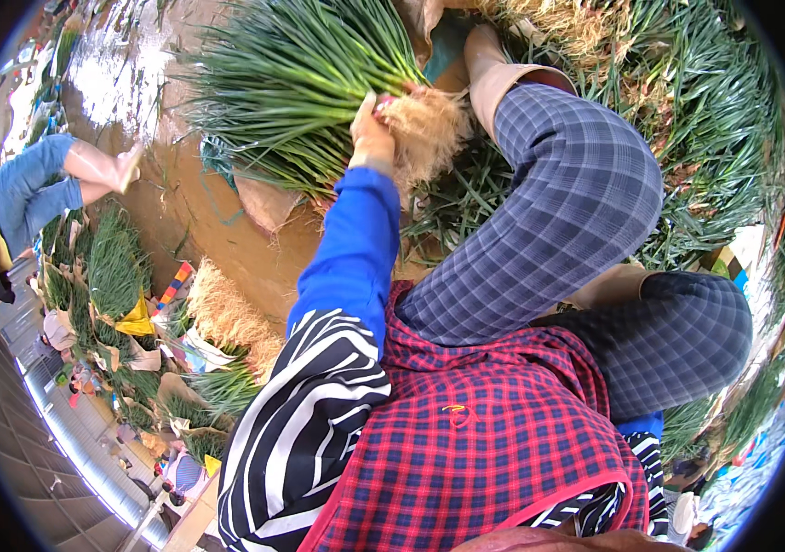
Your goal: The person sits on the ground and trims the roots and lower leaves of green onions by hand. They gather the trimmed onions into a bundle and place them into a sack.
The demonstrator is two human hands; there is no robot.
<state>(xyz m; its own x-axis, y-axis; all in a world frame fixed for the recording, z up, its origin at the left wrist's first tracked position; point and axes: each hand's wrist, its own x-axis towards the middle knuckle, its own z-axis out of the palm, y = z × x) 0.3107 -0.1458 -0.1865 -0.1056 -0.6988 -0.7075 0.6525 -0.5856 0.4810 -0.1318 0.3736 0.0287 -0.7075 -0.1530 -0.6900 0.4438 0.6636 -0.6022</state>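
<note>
My left hand (pixel 373 134), in a blue sleeve, grips a large bunch of green onions (pixel 309 83) near its root end. The long green leaves fan out to the upper left. Pale, tangled roots (pixel 430 127) hang to the right of the hand, with some reddish bulb ends beside them. The bunch partly covers a brown sack (pixel 268 200) below it. My fingers are largely hidden. My right hand is out of view; only a bit of blue sleeve (pixel 643 423) shows on that side, beyond my bent legs.
Loose green onions (pixel 716 124) lie in a broad heap at the right. Another root-covered bundle (pixel 230 303) lies at the lower left, near a yellow bag (pixel 136 319). The brown floor (pixel 192 221) is wet. A person's bare leg (pixel 99 165) is at the far left; more people show farther off.
</note>
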